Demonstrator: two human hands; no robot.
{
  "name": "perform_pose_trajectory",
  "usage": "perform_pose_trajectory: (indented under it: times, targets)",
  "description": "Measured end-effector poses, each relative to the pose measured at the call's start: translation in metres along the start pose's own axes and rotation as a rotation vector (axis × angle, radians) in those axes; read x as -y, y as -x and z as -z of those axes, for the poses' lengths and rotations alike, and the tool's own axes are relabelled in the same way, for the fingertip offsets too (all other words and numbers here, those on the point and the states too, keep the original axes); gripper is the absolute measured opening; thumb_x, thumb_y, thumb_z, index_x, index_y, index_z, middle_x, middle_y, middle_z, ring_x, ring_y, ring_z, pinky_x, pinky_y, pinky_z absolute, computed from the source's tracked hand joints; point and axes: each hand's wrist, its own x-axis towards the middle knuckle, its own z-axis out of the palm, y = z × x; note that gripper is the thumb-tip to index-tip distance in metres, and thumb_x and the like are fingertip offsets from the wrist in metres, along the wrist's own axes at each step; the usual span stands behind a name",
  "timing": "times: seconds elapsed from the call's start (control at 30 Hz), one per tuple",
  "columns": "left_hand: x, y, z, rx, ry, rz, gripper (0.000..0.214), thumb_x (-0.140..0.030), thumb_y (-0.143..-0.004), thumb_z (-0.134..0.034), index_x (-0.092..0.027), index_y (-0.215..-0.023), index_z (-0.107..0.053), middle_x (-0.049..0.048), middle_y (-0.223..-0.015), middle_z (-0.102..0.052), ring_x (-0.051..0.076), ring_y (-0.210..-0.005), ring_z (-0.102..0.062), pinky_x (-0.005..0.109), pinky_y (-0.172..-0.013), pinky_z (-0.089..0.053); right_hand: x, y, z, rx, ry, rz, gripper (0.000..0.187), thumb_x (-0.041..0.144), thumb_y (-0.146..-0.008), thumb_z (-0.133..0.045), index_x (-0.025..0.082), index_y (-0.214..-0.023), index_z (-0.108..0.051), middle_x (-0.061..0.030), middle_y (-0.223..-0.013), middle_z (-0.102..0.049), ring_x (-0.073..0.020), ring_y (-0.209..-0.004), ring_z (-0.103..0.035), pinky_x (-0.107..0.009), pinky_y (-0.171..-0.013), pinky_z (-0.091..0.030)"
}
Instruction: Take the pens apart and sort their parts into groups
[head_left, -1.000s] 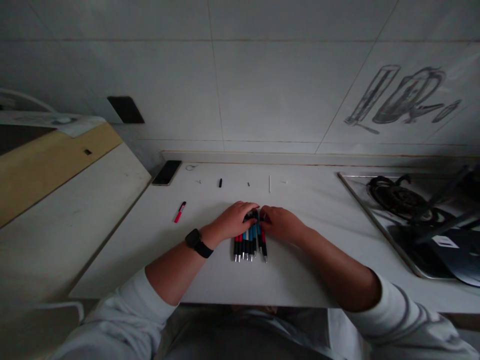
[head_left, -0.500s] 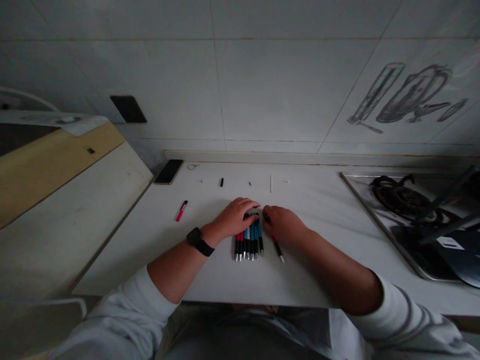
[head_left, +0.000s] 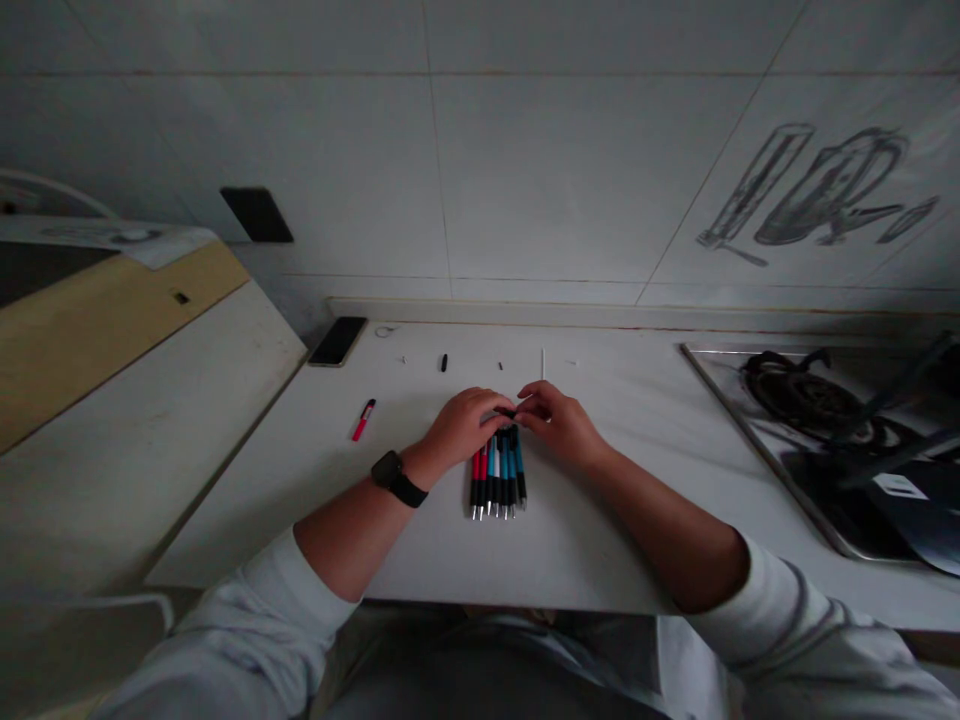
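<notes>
Over the top ends of a row of pens, my left hand (head_left: 466,420) and my right hand (head_left: 559,422) meet fingertip to fingertip. Both are closed in a pinch on a pen (head_left: 507,412), of which only a short dark part shows; the rest is hidden by my fingers. Just below, the row of red, blue and white pens (head_left: 496,480) with black grips lies side by side, silver tips towards me.
Along the back lie a black phone (head_left: 337,342), a small ring (head_left: 385,331), a black piece (head_left: 444,362), a tiny dark piece (head_left: 500,366) and a white stick (head_left: 543,363). A short red-and-black pen part (head_left: 364,420) lies left. A gas stove (head_left: 825,400) stands right.
My right hand has risen and moved in to my left fingertips. The red pen that pointed towards me from it has been turned up from beside the row.
</notes>
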Motion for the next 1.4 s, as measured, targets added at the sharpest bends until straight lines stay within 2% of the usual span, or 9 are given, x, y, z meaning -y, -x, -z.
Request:
perform_pose_trajectory:
  times: [0.13,0.27,0.4,0.57,0.7,0.9,1.07,1.2,1.4]
  targets:
    - [0.008,-0.003,0.007,-0.133,-0.017,0.104,0.011,-0.016,-0.091,-0.069,-0.021,-0.100,-0.071,0.0033,-0.098,-0.075,0.019,-0.094,-0.069,0.035,-0.090,-0.054,-0.001,-0.005,0.014,0.000,0.208,0.019,0.019,0.038,-0.092,-0.062,0.023,-0.103,-0.070,-0.0040,-0.090,-0.076,-0.0184,-0.078,-0.069,-0.031,-0.074,-0.052]
    - [0.020,-0.004,0.010,-0.200,0.023,0.190,0.011,-0.016,-0.091,-0.067,-0.020,-0.101,-0.070,0.0035,-0.098,-0.075,0.018,-0.092,-0.069,0.032,-0.088,-0.054,-0.011,-0.011,0.024,-0.012,0.263,0.022,0.023,0.038,-0.093,-0.060,0.022,-0.102,-0.075,-0.0052,-0.095,-0.077,-0.0190,-0.082,-0.068,-0.030,-0.076,-0.051]
    - [0.025,-0.003,0.008,-0.174,0.040,0.189,0.011,-0.019,-0.092,-0.066,-0.020,-0.103,-0.069,0.0035,-0.098,-0.074,0.017,-0.091,-0.069,0.031,-0.087,-0.054,-0.022,-0.014,0.023,-0.020,0.289,-0.002,0.030,0.041,-0.095,-0.056,0.021,-0.105,-0.076,-0.0040,-0.085,-0.075,-0.0177,-0.074,-0.064,-0.028,-0.069,-0.046]
    - [0.025,-0.003,0.009,-0.127,0.028,0.160,0.009,-0.022,-0.093,-0.068,-0.021,-0.100,-0.072,0.0034,-0.098,-0.075,0.018,-0.092,-0.069,0.032,-0.089,-0.053,-0.021,-0.013,0.021,0.027,0.263,0.003,0.035,0.043,-0.099,-0.049,0.020,-0.102,-0.076,-0.0031,-0.078,-0.072,-0.0173,-0.073,-0.063,-0.027,-0.069,-0.044]
    - [0.026,-0.004,0.013,-0.163,0.046,0.195,0.008,-0.022,-0.092,-0.068,-0.020,-0.097,-0.074,0.0029,-0.098,-0.076,0.018,-0.093,-0.070,0.031,-0.090,-0.052,-0.020,-0.014,0.022,0.031,0.281,-0.037,0.036,0.044,-0.099,-0.048,0.020,-0.099,-0.075,-0.0027,-0.076,-0.071,-0.0171,-0.070,-0.062,-0.027,-0.068,-0.043]
    - [0.030,-0.004,0.011,-0.106,0.165,0.322,0.009,-0.025,-0.090,-0.067,-0.021,-0.093,-0.074,0.0017,-0.091,-0.077,0.017,-0.086,-0.071,0.029,-0.083,-0.053,-0.019,-0.015,0.023,0.011,0.325,-0.038,0.038,0.043,-0.099,-0.048,0.020,-0.081,-0.072,-0.0019,-0.070,-0.070,-0.0157,-0.064,-0.059,-0.027,-0.066,-0.042]
    - [0.037,-0.004,0.006,-0.084,0.413,0.435,0.011,-0.027,-0.086,-0.065,-0.018,-0.087,-0.071,0.0041,-0.084,-0.076,0.017,-0.080,-0.070,0.030,-0.079,-0.054,-0.017,-0.012,0.021,-0.057,0.319,0.033,0.033,0.040,-0.098,-0.051,0.020,-0.089,-0.076,-0.0027,-0.073,-0.072,-0.0177,-0.068,-0.064,-0.027,-0.068,-0.045]
    - [0.036,-0.007,0.006,-0.070,0.526,0.496,0.012,-0.029,-0.082,-0.068,-0.017,-0.082,-0.069,0.0039,-0.079,-0.074,0.016,-0.075,-0.068,0.030,-0.078,-0.053,-0.014,-0.010,0.020,-0.126,0.351,0.139,0.030,0.038,-0.098,-0.053,0.021,-0.095,-0.078,-0.0047,-0.081,-0.076,-0.0199,-0.076,-0.069,-0.028,-0.074,-0.049]
    - [0.029,-0.007,0.011,-0.038,0.681,0.584,0.015,-0.031,-0.079,-0.072,-0.016,-0.079,-0.068,0.0041,-0.076,-0.073,0.015,-0.074,-0.066,0.031,-0.079,-0.053,-0.004,-0.007,0.023,-0.130,0.401,0.235,0.032,0.038,-0.101,-0.051,0.022,-0.102,-0.078,-0.0061,-0.085,-0.076,-0.0208,-0.080,-0.070,-0.031,-0.080,-0.052]
